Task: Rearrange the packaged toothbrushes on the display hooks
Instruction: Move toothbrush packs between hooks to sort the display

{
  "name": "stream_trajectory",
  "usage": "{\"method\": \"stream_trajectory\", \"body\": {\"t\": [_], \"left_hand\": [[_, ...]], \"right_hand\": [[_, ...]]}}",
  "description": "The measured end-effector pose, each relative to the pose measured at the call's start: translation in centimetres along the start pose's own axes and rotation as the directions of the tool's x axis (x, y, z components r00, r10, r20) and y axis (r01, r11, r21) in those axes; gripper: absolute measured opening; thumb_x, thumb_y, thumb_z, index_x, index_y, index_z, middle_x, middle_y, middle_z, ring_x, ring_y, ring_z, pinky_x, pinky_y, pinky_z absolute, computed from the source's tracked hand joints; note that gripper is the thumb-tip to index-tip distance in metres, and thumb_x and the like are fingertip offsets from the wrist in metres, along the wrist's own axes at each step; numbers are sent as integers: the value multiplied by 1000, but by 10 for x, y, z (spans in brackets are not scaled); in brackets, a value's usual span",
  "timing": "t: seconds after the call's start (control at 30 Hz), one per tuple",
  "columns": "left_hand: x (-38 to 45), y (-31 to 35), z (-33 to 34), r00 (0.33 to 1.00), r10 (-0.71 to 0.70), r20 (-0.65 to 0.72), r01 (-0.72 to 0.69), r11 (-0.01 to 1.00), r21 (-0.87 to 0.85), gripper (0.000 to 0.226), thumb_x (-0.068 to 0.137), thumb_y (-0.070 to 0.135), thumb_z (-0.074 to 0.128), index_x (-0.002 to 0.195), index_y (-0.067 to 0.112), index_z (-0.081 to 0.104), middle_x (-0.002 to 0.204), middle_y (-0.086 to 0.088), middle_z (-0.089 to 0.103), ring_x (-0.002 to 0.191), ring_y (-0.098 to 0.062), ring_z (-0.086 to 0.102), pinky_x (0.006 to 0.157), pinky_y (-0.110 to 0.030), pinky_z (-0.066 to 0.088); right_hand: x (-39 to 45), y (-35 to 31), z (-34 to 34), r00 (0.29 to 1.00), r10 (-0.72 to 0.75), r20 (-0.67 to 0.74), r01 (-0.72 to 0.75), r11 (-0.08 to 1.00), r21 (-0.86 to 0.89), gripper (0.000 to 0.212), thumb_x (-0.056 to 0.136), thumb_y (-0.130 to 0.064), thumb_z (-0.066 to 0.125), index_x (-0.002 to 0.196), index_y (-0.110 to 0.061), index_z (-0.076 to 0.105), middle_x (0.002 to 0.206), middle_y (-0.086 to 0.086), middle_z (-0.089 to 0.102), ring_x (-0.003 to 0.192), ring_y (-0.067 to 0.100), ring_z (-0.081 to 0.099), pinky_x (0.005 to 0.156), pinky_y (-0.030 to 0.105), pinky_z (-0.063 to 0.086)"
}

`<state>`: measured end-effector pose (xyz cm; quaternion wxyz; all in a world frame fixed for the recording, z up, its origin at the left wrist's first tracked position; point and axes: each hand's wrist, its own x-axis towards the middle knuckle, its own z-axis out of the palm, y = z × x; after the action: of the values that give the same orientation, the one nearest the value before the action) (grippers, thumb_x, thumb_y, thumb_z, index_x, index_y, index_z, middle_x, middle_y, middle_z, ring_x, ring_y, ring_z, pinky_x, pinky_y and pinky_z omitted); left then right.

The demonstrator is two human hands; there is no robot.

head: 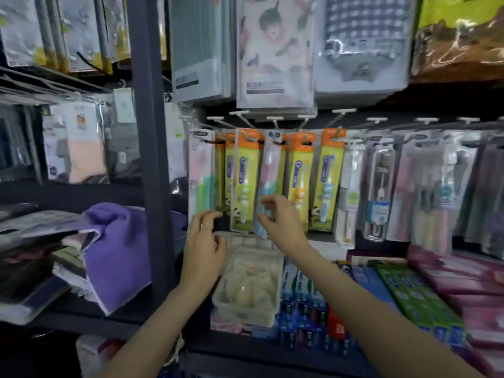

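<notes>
Packaged toothbrushes hang in a row from white display hooks (275,119). Green-and-orange packs (244,178) hang in the middle, with more of them (326,181) to the right. A clear pack with a pink and teal brush (268,184) hangs tilted between them. A clear pack with pink and green brushes (201,175) hangs at the left end. My right hand (281,218) is raised at the lower end of the tilted clear pack, fingers curled loosely beside it; blur hides whether it grips it. My left hand (206,244) hovers below the left packs with relaxed fingers, holding nothing.
A dark shelf upright (148,148) stands just left of my left hand. Below the hooks lie a clear plastic box (249,282) and stacked toothpaste cartons (403,293). More clear toothbrush packs (379,186) hang to the right. A purple towel (117,252) lies on the left shelf.
</notes>
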<state>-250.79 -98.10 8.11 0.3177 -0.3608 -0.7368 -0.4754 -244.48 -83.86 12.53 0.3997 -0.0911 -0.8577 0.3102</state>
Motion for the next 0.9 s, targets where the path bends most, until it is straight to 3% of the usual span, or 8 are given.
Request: {"method": "stream_trajectory", "body": {"t": [0.2, 0.3, 0.37, 0.47, 0.57, 0.63, 0.8, 0.9], "left_hand": [[3, -31, -27, 992, -106, 68, 114, 984, -135, 34, 83, -5, 49, 112, 12, 53, 102, 4, 60, 88, -15, 62, 79, -26, 46], [6, -31, -35, 992, -108, 67, 117, 981, -155, 33, 83, -5, 48, 113, 11, 52, 98, 2, 61, 84, -16, 63, 79, -29, 48], [7, -30, -37, 992, -91, 89, 104, 983, -152, 36, 83, -4, 46, 115, 11, 51, 98, 2, 61, 84, -15, 62, 80, -29, 48], [9, -29, -42, 993, -72, 91, 87, 982, -165, 36, 83, -4, 46, 115, 11, 50, 95, 4, 61, 84, -14, 62, 79, -28, 47], [13, -25, -47, 996, -67, 61, 77, 980, -181, 34, 83, -4, 46, 114, 10, 50, 91, 6, 60, 81, -12, 62, 74, -16, 44], [19, -20, -50, 997, -71, 25, 75, 981, -181, 32, 84, -3, 48, 113, 8, 51, 90, 6, 59, 77, -12, 59, 70, -11, 42], [32, -7, -50, 995, -102, -21, 95, 971, -218, 31, 82, -6, 48, 111, 4, 52, 94, 2, 58, 79, -19, 59, 79, -32, 47], [34, -8, -52, 992, -129, -11, 123, 969, -216, 32, 82, -5, 49, 112, 5, 51, 96, 1, 58, 79, -18, 58, 79, -29, 47]], "right_hand": [[28, -23, 48, 952, 242, -188, -246, 969, -1, 57, 86, -30, 65, 125, -3, 34, 124, 14, 43, 108, 28, 49, 82, 35, 44], [35, -25, 57, 918, 288, -272, -322, 942, -91, 52, 87, -24, 63, 124, -2, 34, 119, 16, 50, 109, 33, 51, 86, 44, 47], [34, -25, 52, 918, 279, -280, -305, 951, -52, 42, 88, -12, 59, 122, -4, 35, 107, 15, 55, 97, 32, 57, 77, 44, 50], [23, -24, 32, 954, 184, -238, -168, 982, 88, 39, 89, -1, 53, 122, -9, 35, 102, 5, 56, 80, 23, 58, 65, 36, 49], [12, -21, 3, 982, 74, -175, -53, 991, 121, 53, 90, 0, 53, 136, -15, 31, 113, -1, 52, 86, 23, 58, 73, 37, 51], [13, -20, -16, 993, 7, -117, -7, 1000, 5, 52, 90, -3, 55, 136, -15, 35, 118, 7, 56, 91, 28, 60, 73, 40, 51], [25, -26, -44, 979, -71, 191, 142, 909, -392, 53, 88, -4, 56, 136, -17, 40, 121, 13, 58, 92, 26, 56, 65, 26, 34], [26, -33, -45, 969, -71, 235, 172, 879, -445, 55, 88, -4, 56, 138, -18, 38, 121, 14, 58, 97, 29, 57, 66, 26, 34]]}}
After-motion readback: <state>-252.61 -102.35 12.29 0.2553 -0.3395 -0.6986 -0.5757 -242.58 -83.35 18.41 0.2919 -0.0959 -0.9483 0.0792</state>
